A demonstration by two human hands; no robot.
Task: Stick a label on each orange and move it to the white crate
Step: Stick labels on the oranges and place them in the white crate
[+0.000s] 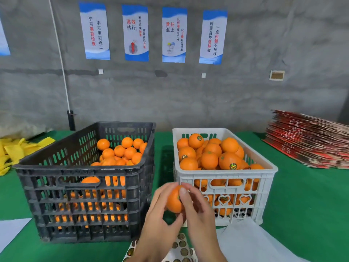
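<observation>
My left hand (160, 220) holds an orange (174, 200) in front of the gap between the two crates. My right hand (196, 210) lies over the orange's right side, with a fingertip pressed on its surface. The black crate (79, 195) at left holds several unlabelled oranges (122, 150). The white crate (224, 186) at right is filled with several oranges (213, 154), some with round labels showing. A sheet of round labels (182, 246) lies on the table under my wrists.
Green cloth covers the table (306, 195). Yellow wrappers (11, 154) lie at far left, a stack of red flat cartons (309, 138) at far right. White paper (251, 242) lies in front of the white crate and another sheet (11, 229) at the left edge.
</observation>
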